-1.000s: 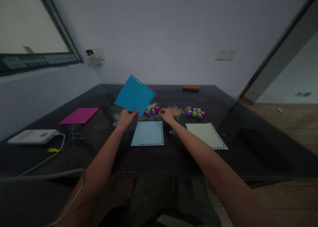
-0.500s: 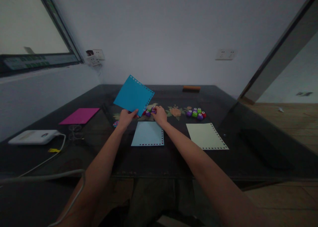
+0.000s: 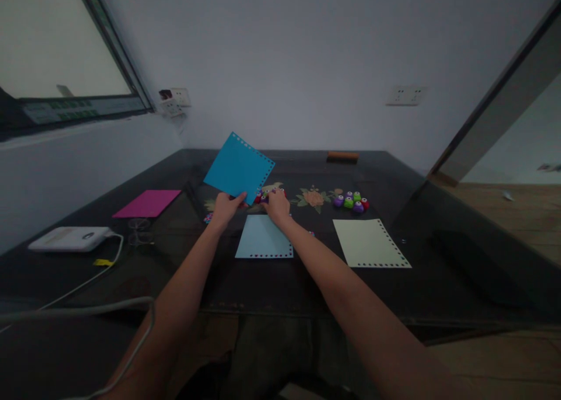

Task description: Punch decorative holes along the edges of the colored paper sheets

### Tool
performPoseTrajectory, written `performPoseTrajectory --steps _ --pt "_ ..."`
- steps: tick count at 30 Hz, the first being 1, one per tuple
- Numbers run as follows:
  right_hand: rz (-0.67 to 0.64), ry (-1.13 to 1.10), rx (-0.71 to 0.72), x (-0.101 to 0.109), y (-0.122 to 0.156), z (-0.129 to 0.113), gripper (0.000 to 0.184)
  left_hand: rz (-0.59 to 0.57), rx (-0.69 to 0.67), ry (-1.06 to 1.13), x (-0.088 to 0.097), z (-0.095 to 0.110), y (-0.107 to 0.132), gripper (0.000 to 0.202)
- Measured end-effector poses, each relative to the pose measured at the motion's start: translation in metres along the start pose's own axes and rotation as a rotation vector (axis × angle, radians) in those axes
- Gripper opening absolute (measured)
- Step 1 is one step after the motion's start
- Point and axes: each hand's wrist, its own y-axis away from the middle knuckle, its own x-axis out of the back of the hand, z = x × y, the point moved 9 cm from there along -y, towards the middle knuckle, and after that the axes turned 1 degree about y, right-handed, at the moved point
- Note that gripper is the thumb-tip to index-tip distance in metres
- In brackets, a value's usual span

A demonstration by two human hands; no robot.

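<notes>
My left hand [image 3: 227, 207] pinches the lower corner of a bright blue sheet of paper [image 3: 239, 166], which is raised and tilted, with punched holes along its right edges. Close by, my right hand [image 3: 277, 204] has its fingers curled down at a cluster of small red, purple and green ball-like toys with eyes [image 3: 263, 198]. Its fingertips are partly hidden, so what they grip cannot be made out. Under the wrists lies a pale blue punched sheet [image 3: 264, 239], partly covered by my right forearm.
A second cluster of eyed toys [image 3: 349, 202] sits right of a printed flower. Cream punched paper [image 3: 371, 242] lies at right, a pink sheet [image 3: 148, 204] at left. A white device [image 3: 70, 239] trails a cable [image 3: 83, 284]. A brown roll-shaped object [image 3: 342, 155] rests near the wall.
My right hand has shifted slightly left and lower over the near cluster. My left hand keeps the blue sheet in almost the same pose. The camera view has turned a little left.
</notes>
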Motion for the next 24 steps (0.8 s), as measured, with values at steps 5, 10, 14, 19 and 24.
performPoseTrajectory --steps 5,10,14,19,24 --pt "0.003 0.071 -0.007 -0.001 -0.001 -0.002 0.035 -0.014 -0.009 0.001 -0.003 -0.003 -0.002 0.026" --pt "-0.008 0.109 -0.002 0.0 0.0 -0.003 0.031 0.007 -0.025 0.033 0.002 -0.007 -0.005 0.029" --pt "-0.014 0.117 0.016 0.005 0.002 -0.001 0.031 0.056 0.002 0.041 0.012 -0.008 -0.006 0.03" --pt "-0.047 0.128 0.027 0.014 0.007 0.004 0.03 0.094 0.007 0.101 0.024 -0.008 -0.01 0.029" --pt "-0.062 0.132 0.017 0.016 0.009 0.011 0.028 0.129 0.012 0.118 0.033 -0.014 -0.016 0.029"
